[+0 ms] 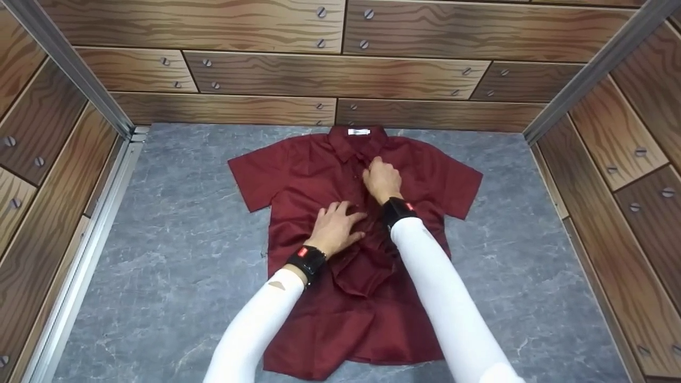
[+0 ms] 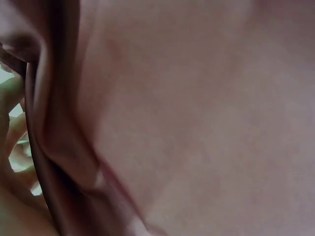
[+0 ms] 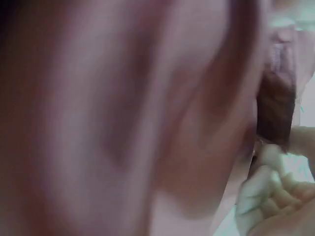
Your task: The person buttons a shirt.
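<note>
A dark red short-sleeved shirt point(image 1: 314, 181) lies face up, its collar point(image 1: 340, 146) toward the back wall and a white label inside the neck. Just below the collar, my right hand point(image 1: 383, 180) pinches the shirt's front edge with curled fingers. My left hand point(image 1: 335, 230) rests on the shirt front lower down, fingers spread. Under the hands the front is bunched, with a raised fold point(image 1: 367, 271) at the middle. Red cloth point(image 2: 197, 123) fills most of the left wrist view. Blurred cloth point(image 3: 123, 123) covers much of the right wrist view, with the curled fingers point(image 3: 261, 191) at its right.
The shirt lies on a grey marbled surface point(image 1: 175, 213). Wood-patterned panels point(image 1: 266, 74) stand at the back and on both sides, with metal rails point(image 1: 85, 80) at the corners. The lower hem point(image 1: 319, 367) spreads toward the near edge.
</note>
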Demonstrator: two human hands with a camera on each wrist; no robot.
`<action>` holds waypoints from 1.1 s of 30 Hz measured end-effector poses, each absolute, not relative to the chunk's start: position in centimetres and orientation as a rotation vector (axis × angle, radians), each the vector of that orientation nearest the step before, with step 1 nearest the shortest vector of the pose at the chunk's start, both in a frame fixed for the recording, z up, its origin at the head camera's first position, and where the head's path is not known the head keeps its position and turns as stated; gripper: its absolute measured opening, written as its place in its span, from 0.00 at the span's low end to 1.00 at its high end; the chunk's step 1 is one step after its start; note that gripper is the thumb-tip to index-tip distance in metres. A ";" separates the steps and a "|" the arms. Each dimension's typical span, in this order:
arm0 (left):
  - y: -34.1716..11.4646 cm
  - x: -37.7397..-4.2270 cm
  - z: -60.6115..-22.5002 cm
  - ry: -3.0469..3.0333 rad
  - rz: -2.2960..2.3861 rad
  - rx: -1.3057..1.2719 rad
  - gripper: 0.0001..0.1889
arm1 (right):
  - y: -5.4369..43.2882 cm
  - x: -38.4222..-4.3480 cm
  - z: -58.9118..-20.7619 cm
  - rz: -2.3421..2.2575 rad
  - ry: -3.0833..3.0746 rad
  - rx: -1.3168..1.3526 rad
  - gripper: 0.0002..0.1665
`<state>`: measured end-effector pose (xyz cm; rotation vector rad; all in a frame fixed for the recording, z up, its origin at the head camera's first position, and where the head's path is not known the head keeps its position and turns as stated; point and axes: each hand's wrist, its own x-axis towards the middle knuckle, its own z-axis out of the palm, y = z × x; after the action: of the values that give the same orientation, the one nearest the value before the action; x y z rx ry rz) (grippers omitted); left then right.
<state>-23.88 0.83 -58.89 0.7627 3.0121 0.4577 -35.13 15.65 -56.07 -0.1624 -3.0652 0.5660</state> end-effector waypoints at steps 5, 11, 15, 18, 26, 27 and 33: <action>1.3 -23.4 -58.9 2.996 0.371 0.804 0.26 | 16.0 -35.1 -56.2 0.881 -2.900 -0.191 0.13; 1.4 -23.0 -59.1 2.989 0.320 0.832 0.25 | 16.0 -34.7 -56.5 0.995 -3.043 0.071 0.17; 1.1 -23.1 -59.3 2.994 0.282 0.926 0.25 | 16.9 -33.7 -56.0 0.953 -3.039 0.157 0.18; 0.5 -23.1 -59.4 2.915 0.275 1.039 0.28 | 18.1 -32.2 -55.5 0.734 -3.066 0.283 0.19; -1.2 -23.3 -58.7 2.658 0.124 1.044 0.45 | 20.7 -27.8 -56.0 0.202 -3.492 0.571 0.39; -1.3 -23.3 -58.6 2.649 0.100 1.040 0.46 | 21.0 -27.7 -56.3 0.202 -3.511 0.593 0.41; -2.5 -23.3 -58.7 2.677 0.231 1.074 0.51 | 22.5 -27.5 -56.9 0.359 -3.376 0.661 0.42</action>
<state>-23.28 -2.49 -58.72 1.0735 2.6769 0.2314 -27.53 22.52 -56.86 0.6610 -3.3761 0.3587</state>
